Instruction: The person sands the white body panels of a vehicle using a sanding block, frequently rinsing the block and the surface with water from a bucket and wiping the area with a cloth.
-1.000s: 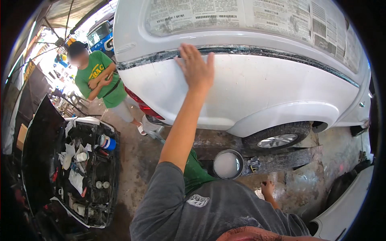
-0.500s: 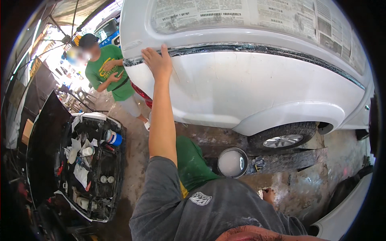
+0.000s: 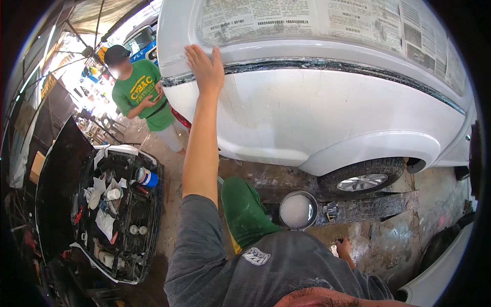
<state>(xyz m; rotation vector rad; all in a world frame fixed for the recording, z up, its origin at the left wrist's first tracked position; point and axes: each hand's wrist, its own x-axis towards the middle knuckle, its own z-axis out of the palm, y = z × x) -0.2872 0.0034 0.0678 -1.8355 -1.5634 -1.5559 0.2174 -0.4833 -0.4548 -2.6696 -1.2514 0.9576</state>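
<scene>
My left hand (image 3: 207, 70) lies flat, fingers stretched, on the side of a white car body (image 3: 276, 102). Its palm crosses a dark, scuffed strip (image 3: 302, 64) along the panel, and the fingertips rest on the greyish surface above. Low at my right side, my right hand (image 3: 345, 249) is curled. What it may hold is too small and glaring to make out. Between my knee and the wheel, a round basin (image 3: 315, 212) holds cloudy whitish liquid.
Newspaper (image 3: 255, 20) covers the car's window. A tyre (image 3: 325, 181) and a dark plank (image 3: 368, 207) are below the panel. At left, an open engine bay (image 3: 146, 245) carries a blue can (image 3: 148, 178) and crumpled papers. A person in a green shirt (image 3: 140, 84) stands beyond the car's end.
My left hand has slid upward on the panel, its fingers now higher above the dark strip. The view has shifted slightly. My right hand remains low beside me.
</scene>
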